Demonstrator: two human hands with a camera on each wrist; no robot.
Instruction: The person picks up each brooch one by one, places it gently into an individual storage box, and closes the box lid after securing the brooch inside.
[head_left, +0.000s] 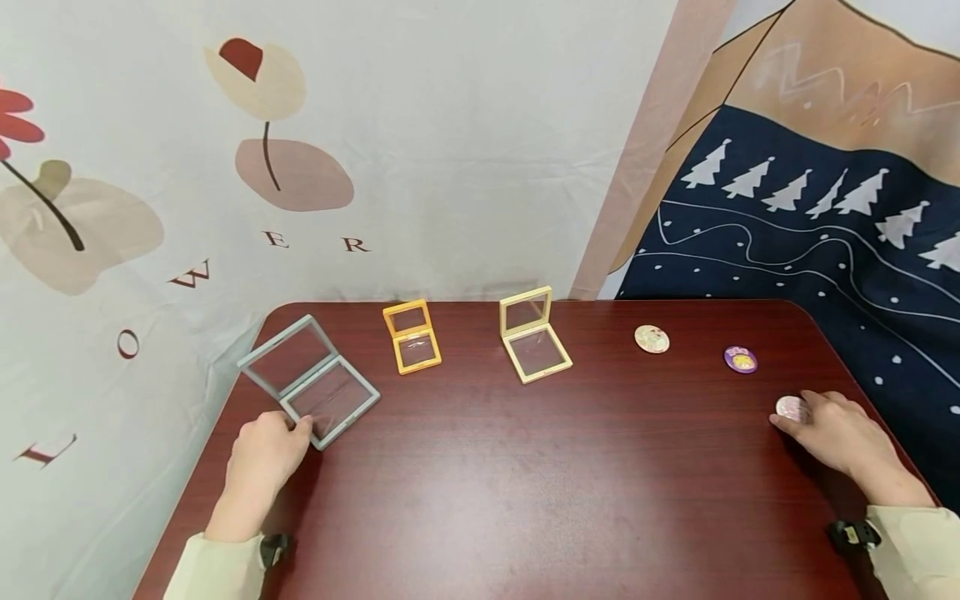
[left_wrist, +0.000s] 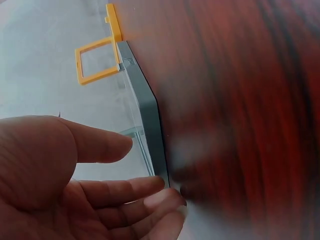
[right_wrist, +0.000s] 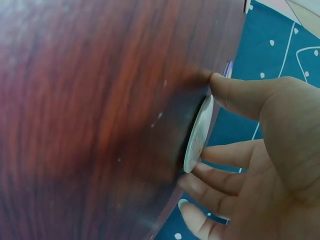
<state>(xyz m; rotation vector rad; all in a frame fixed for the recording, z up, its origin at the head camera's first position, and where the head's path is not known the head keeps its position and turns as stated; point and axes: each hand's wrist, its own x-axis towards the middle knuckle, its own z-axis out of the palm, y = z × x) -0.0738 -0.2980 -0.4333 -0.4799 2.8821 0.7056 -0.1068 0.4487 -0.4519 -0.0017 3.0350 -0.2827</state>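
A hinged grey display frame (head_left: 330, 400) with clear panes stands unfolded at the table's left. My left hand (head_left: 266, 450) is at its near corner; in the left wrist view the fingertips (left_wrist: 157, 184) are by the frame's grey edge (left_wrist: 145, 100), with the thumb apart from them. On the right, a round pale pink badge (head_left: 791, 408) lies on the table, partly covered by my right hand (head_left: 843, 433). The right wrist view shows the thumb (right_wrist: 225, 90) near one end of the badge (right_wrist: 199, 135) and the fingers by the other, loosely spread around it.
A small orange frame (head_left: 405, 371) and a cream-yellow frame (head_left: 516, 367) stand unfolded along the back of the dark red table (head_left: 525, 483). A pale round badge (head_left: 652, 339) and a purple badge (head_left: 740, 359) lie at the back right. A printed cloth (head_left: 465, 150) hangs behind.
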